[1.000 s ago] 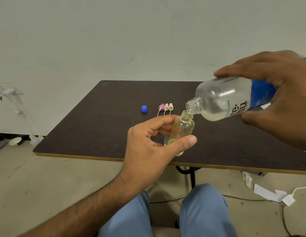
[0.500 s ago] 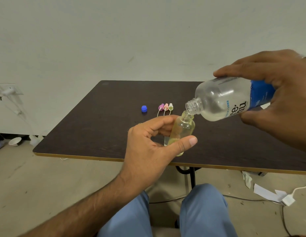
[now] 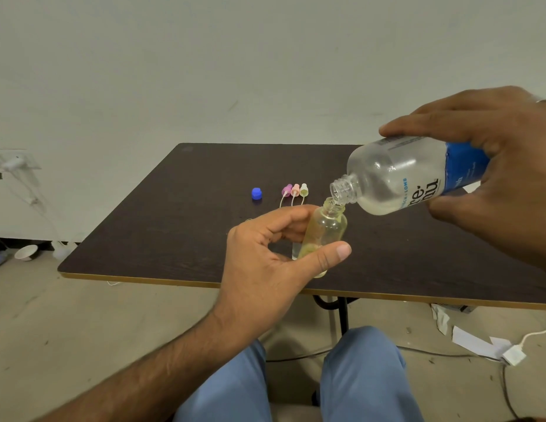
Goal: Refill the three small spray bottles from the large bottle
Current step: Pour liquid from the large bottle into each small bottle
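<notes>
My left hand (image 3: pixel 265 257) holds the small clear yellowish bottle (image 3: pixel 325 236) above the dark counter (image 3: pixel 174 226). My right hand (image 3: pixel 491 166) grips the big clear blue-labelled bottle (image 3: pixel 399 178), tipped, mouths touching

Both forearms are bare — no sleeves in view. The left hand (image 3: pixel 265 257) has short, trimmed nails, no rings on its fingers. The right hand (image 3: pixel 494 166) wears a silvery ring (image 3: pixel 543 101) on one finger. Trousers (image 3: pixel 299 382) — light blue.

Large bottle (image 3: pixel 399 175) tilted, mouth over upright yellowish small bottle (image 3: pixel 325 231).
</notes>
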